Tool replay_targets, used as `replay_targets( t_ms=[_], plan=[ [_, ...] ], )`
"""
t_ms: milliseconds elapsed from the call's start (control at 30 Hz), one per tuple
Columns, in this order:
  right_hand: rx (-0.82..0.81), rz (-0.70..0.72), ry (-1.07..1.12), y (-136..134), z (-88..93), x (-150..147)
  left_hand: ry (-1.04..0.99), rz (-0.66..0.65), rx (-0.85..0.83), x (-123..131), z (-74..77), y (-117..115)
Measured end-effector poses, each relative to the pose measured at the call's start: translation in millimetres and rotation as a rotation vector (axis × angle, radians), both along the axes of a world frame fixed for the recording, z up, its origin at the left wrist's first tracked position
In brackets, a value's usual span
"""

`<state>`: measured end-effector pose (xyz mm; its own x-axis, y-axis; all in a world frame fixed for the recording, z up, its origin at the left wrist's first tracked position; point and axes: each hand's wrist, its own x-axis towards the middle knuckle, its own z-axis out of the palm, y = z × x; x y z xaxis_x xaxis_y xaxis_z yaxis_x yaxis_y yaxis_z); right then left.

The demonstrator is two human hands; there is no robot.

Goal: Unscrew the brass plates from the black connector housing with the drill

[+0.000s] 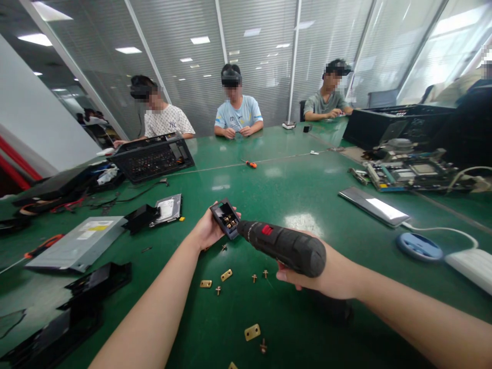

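Note:
My left hand is closed around a small dark box with brass-coloured fittings inside, tilted above the green table. A black cordless drill with a red switch is gripped in my right hand. Its nose reaches the right edge of the box, and the bit's tip cannot be made out. Below the box lie loose screws and several brass plates with two holes, one brass plate being close to me beside another screw.
At left are an optical drive, a hard drive, black brackets and a computer case panel. A phone, blue round case and circuit boards lie right. An orange screwdriver is mid-table; people sit opposite.

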<state>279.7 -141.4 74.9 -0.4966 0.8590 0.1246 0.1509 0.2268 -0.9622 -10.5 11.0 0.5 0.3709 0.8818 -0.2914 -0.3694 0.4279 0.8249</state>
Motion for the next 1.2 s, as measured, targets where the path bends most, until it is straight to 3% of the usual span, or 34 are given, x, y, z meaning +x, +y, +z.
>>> replay_targets(
  t_ms=[233, 433, 633, 1200],
  plan=[
    [-0.211, 0.133, 0.007, 8.2, -5.7, 5.1, 0.011, -0.004, -0.002, -0.3, -1.5, 1.4],
    [-0.106, 0.157, 0.103, 12.4, -7.9, 1.7, -0.009, -0.006, -0.001, -2.2, -3.8, 3.4],
    [-0.362, 0.242, 0.129, 10.2, -11.2, 1.0, -0.050, -0.045, 0.011, -4.1, -4.8, 3.3],
    [-0.266, 0.203, 0.029, -1.8, -8.1, 4.9, 0.007, 0.036, -0.060, 1.4, -2.2, 2.6]
  ],
)
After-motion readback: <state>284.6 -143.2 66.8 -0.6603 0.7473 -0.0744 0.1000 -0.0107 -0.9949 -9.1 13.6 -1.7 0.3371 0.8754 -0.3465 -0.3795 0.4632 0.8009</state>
